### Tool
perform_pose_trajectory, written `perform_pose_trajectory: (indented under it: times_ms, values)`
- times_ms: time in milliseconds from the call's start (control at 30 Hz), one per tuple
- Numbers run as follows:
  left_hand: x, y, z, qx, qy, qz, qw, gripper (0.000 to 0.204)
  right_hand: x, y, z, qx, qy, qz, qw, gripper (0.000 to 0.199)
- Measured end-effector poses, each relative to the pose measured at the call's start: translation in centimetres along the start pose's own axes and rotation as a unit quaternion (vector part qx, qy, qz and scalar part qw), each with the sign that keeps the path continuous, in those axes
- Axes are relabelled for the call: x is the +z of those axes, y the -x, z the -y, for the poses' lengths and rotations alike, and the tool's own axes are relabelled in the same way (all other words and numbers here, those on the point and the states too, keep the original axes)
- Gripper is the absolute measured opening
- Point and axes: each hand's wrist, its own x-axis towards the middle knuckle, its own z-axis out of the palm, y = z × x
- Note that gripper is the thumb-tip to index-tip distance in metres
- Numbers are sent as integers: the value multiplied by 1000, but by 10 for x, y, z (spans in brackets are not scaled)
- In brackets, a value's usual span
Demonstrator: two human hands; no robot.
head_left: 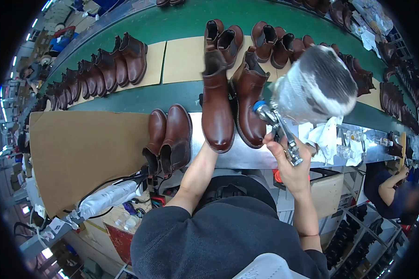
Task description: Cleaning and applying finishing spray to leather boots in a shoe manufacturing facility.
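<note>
A pair of brown ankle boots (217, 109) is in front of me, toes pointing toward me. My left forearm runs up under these boots, which hide my left hand; they appear raised on it. My right hand (293, 165) is closed around the handle of a metal spray gun (280, 130), just right of the boots. Its large cup (316, 86) is wrapped in clear plastic and stained dark on top. The gun's nozzle, with a blue ring, lies close to the right boot. Another brown pair (176, 132) lies left of my forearm.
Rows of brown boots (107, 69) stand on cardboard along a green conveyor (184, 95). A large cardboard sheet (86, 153) lies at left, above a plastic-wrapped bar and black cables. White cloths (325, 139) lie at right. A co-worker (386, 190) is at the far right, near shoe racks.
</note>
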Motion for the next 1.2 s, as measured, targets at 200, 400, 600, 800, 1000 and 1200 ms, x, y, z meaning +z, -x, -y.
perform_pose_trajectory:
  times_ms: [200, 400, 600, 800, 1000, 1200]
  values:
    - [3, -3, 0, -32, 27, 17, 999, 60, 3, -26, 29, 14, 103, 117, 988, 39]
    - [3, -11, -4, -44, 57, 17, 997, 59, 8, -35, 39, 37, 164, 140, 976, 40]
    - [-4, -17, -11, -47, 83, 4, 995, 59, 19, -51, 44, -49, 72, 164, 983, 41]
    - [-36, -37, -38, -20, 103, -28, 994, 59, 19, -44, 19, -35, 9, 65, 997, 40]
    - [-74, -85, -68, 22, 142, -48, 989, 59, -21, -18, -118, 161, 9, -132, 978, 20]
    - [-124, -153, -87, 49, 184, -51, 980, 59, -44, 5, -222, 235, -1, -210, 949, 28]
